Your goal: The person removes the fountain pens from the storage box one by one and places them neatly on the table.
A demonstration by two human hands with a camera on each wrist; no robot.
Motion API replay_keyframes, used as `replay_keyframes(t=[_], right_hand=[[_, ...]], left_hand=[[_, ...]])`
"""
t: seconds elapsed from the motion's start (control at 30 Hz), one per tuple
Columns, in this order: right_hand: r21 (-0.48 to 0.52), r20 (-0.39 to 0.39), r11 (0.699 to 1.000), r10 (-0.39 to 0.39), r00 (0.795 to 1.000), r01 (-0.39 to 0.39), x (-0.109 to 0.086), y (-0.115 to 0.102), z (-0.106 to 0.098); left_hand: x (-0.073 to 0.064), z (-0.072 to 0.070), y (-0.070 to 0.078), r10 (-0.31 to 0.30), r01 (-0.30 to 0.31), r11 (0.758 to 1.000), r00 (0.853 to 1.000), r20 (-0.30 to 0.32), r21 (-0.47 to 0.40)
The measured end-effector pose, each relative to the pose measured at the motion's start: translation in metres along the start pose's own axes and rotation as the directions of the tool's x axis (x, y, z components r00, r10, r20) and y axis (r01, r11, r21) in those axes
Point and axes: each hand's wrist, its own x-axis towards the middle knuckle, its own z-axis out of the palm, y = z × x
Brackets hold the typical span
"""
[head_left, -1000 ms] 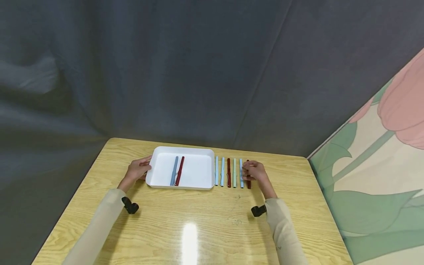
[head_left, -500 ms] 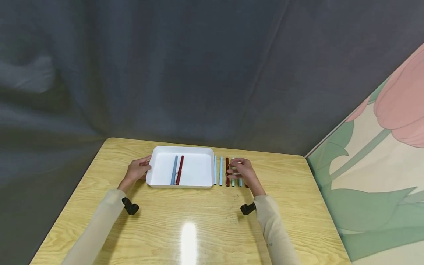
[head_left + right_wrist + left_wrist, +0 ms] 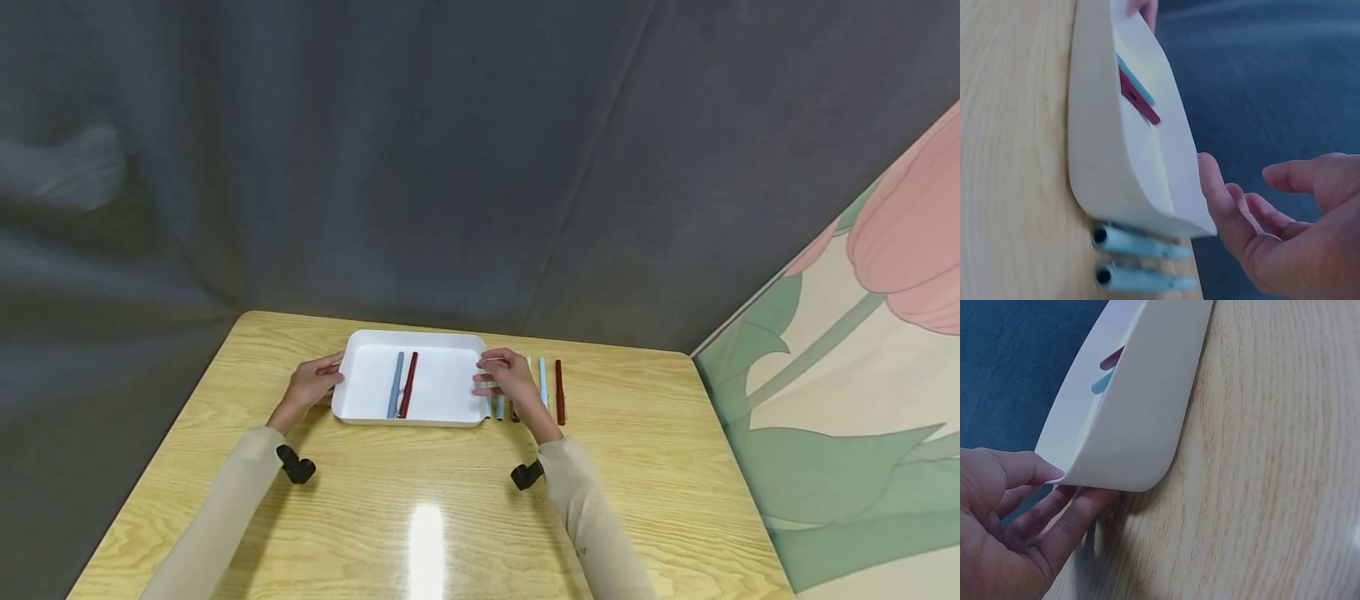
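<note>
A white tray [image 3: 446,387] lies on the table with a grey-blue pen [image 3: 395,385] and a dark red pen [image 3: 408,385] in it, side by side. My left hand [image 3: 309,385] pinches the tray's left end; in the left wrist view the thumb is on top of the rim and fingers reach beneath it. At the other end my right hand [image 3: 513,379] hovers by the right rim, fingers spread and holding nothing. Under it, two light blue pens [image 3: 1141,242] lie beside the tray, mostly covered in the head view.
Further right in the row are a light blue pen [image 3: 543,383] and a dark red pen [image 3: 560,392], with others partly behind the right hand. The wooden table [image 3: 360,517] ends at a dark curtain [image 3: 450,167]. A flower-patterned panel [image 3: 862,467] stands at the right.
My right hand has moved left, from the rightmost dark red pen across the row to the tray's right rim. That pen stays on the table, now uncovered. My left hand stays at the tray.
</note>
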Motion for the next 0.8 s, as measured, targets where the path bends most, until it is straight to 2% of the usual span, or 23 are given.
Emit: replay_keyframes(t=[0.2,0.47,0.8], right_hand=[[-0.025,0.045,1.000,-0.006,0.999,0.007,0.005,0.006,0.029],[-0.157,0.017,0.987,-0.030,0.999,0.033,0.012,0.022,0.062],[-0.209,0.016,0.978,-0.010,1.000,0.013,0.015,0.027,0.089]], left_hand=[[-0.003,-0.002,0.002,0.001,-0.001,1.000,1.000,-0.007,0.003],[-0.006,0.000,0.003,-0.005,0.005,1.000,1.000,-0.010,0.013],[-0.003,-0.001,-0.002,-0.004,0.004,1.000,1.000,-0.014,0.013]])
